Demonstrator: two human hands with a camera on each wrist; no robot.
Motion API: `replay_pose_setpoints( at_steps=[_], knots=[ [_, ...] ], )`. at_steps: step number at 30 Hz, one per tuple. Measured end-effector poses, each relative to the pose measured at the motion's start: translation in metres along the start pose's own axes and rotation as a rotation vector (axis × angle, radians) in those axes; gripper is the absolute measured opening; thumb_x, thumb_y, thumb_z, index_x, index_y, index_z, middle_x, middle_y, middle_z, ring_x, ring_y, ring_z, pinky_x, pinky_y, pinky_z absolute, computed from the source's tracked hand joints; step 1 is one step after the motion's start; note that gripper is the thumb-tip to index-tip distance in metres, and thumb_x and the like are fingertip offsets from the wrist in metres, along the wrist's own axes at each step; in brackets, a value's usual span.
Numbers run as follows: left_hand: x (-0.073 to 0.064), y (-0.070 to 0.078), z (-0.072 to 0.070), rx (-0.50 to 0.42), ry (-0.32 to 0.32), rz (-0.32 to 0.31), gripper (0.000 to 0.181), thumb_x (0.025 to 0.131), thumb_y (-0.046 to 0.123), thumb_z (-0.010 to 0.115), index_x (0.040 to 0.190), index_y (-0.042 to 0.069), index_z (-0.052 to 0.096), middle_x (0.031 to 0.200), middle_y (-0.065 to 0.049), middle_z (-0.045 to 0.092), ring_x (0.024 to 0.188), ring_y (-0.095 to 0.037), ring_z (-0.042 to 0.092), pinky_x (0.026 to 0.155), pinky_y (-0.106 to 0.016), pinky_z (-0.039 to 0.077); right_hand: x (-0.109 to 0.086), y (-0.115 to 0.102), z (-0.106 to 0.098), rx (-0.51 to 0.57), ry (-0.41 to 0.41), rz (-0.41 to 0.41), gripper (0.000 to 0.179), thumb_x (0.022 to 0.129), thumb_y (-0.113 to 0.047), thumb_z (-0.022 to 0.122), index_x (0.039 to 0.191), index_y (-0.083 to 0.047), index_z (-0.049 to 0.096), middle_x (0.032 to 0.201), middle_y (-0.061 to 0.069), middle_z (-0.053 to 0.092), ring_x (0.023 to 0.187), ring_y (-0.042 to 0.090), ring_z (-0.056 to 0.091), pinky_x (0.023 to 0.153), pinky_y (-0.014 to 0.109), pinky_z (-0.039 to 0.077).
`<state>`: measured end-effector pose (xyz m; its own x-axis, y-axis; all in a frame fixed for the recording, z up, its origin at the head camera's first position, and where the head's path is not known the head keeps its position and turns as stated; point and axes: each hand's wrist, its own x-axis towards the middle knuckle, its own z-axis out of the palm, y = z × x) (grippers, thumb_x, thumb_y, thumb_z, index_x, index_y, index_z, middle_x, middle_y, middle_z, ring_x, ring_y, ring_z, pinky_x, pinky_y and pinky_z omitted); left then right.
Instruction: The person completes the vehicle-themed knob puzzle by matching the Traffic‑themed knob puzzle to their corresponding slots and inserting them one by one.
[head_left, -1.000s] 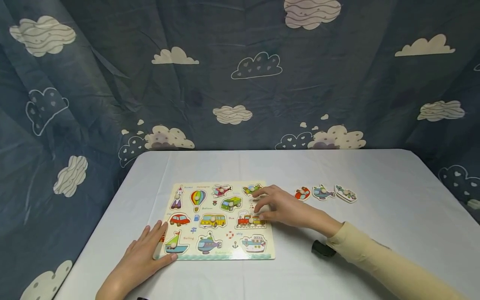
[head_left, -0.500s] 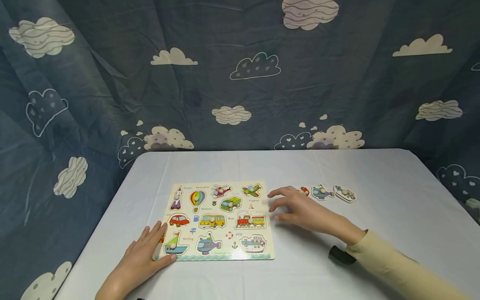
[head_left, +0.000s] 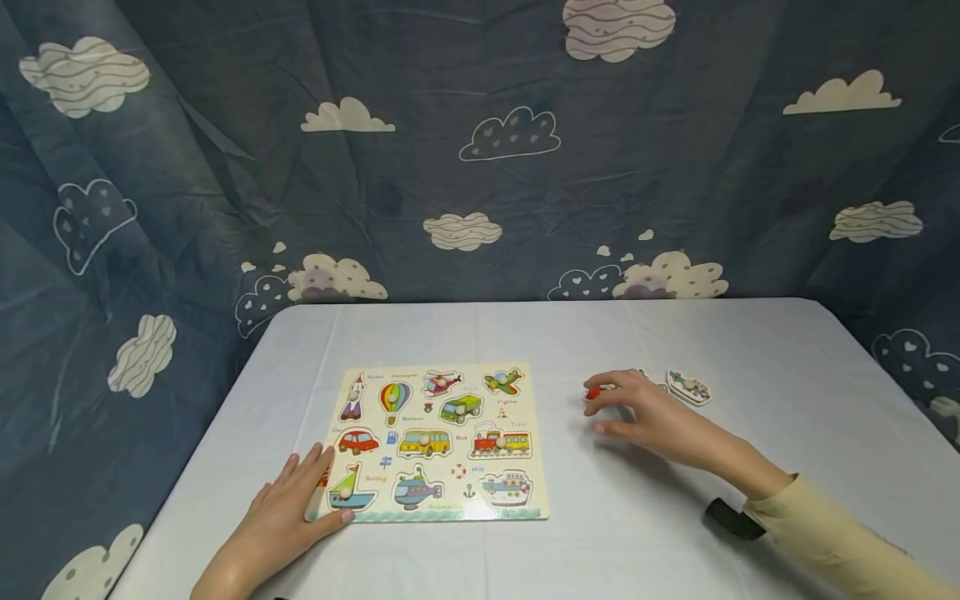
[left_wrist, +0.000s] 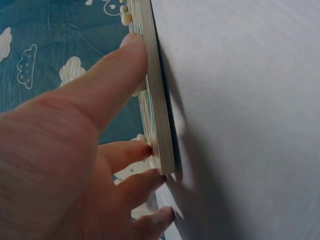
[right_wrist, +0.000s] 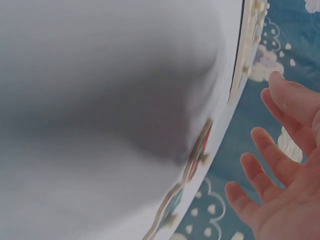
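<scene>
A wooden peg puzzle board (head_left: 480, 508) with vehicle pictures lies flat on the white table. My left hand (head_left: 273, 517) rests on its lower left corner, fingers spread; in the left wrist view the thumb (left_wrist: 107, 82) lies along the board's edge (left_wrist: 160, 115). To the right of the board, my right hand (head_left: 660, 421) hovers over loose puzzle pieces with relaxed, slightly bent fingers and nothing held. Under its fingertips shows part of a red piece (head_left: 592, 392). A ship-shaped piece (head_left: 687, 387) lies beyond the knuckles. Another piece between them is mostly hidden by the hand.
A dark wrist strap piece (head_left: 733, 518) hangs below the right forearm. Behind the white table (head_left: 480, 333) hangs a dark blue cloth (head_left: 420, 183) with a cloud print. Several pieces with knobs sit in the board's cut-outs, such as the train (head_left: 517, 443) and sailing boat (head_left: 352, 500).
My right hand has moved right, from over the board's right side to above the loose pieces, covering most of the middle one. The left hand has stayed on the board's corner.
</scene>
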<state>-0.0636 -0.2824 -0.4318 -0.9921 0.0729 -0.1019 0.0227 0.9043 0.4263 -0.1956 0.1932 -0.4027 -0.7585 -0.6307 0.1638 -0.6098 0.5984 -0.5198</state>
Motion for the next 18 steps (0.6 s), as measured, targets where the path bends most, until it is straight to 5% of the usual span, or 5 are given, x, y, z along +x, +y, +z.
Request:
replay_pose_setpoints(
  at_steps=[18],
  knots=[
    [0.002, 0.001, 0.001, 0.005, -0.043, -0.031, 0.100, 0.079, 0.068, 0.067, 0.153, 0.009, 0.036, 0.157, -0.022, 0.028, 0.142, -0.051, 0.017, 0.101, -0.076, 0.017, -0.030, 0.038, -0.029, -0.115, 0.125, 0.070, 0.023, 0.081, -0.004, 0.080, 0.101, -0.015, 0.074, 0.127, 0.012, 0.060, 0.117, 0.036, 0.051, 0.092, 0.057, 0.042]
  ],
)
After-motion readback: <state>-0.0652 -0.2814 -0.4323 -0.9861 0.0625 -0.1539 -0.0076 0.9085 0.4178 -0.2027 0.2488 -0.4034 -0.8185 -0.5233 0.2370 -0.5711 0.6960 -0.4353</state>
